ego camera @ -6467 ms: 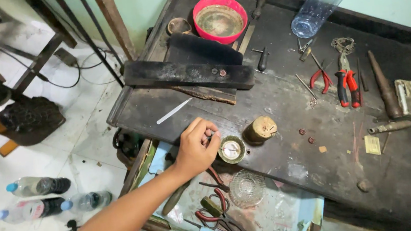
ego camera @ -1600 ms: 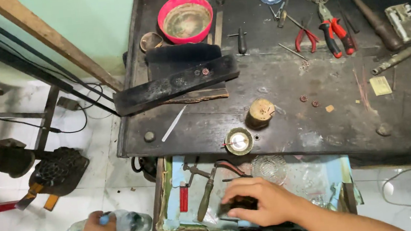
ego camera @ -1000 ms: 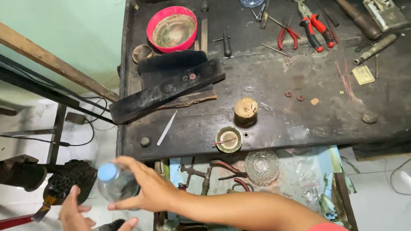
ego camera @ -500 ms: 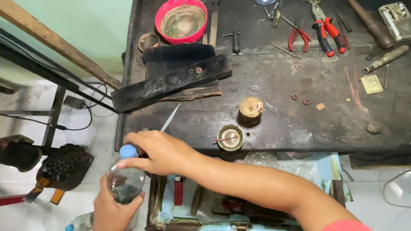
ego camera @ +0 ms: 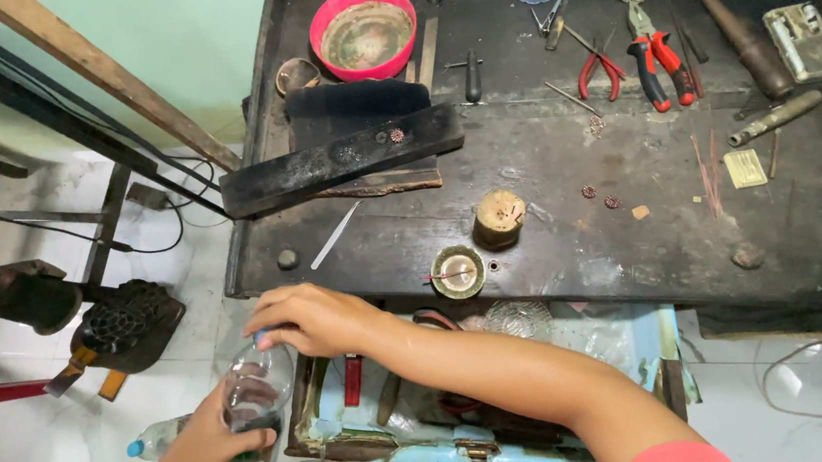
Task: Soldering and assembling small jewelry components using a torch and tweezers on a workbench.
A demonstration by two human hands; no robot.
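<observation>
The left hand (ego camera: 212,443) wraps its fingers around the body of a clear plastic bottle (ego camera: 248,417) with a little dark liquid at the bottom, holding it upright below the front left corner of the dark, scorched wooden workbench (ego camera: 573,245), out over the white tiled floor. The right hand (ego camera: 311,318) sits on top of the bottle, fingers curled tight over the blue cap, so one hand steadies the body while the other grips the closure. The right forearm crosses above a pale blue open drawer (ego camera: 507,392) of rusty hand tools that sticks out from under the workbench.

On the workbench, nearest the hands, a small round brass dish (ego camera: 458,273) sits by the front edge with a stubby wooden cylinder (ego camera: 500,218) just behind it. Farther back lies a long charred wooden block (ego camera: 344,159), and behind that a pink plastic bowl (ego camera: 363,32). Red-handled pliers (ego camera: 657,55) rest toward the back right. Another clear bottle with a blue cap (ego camera: 155,438) lies on the floor just left of the held one.
</observation>
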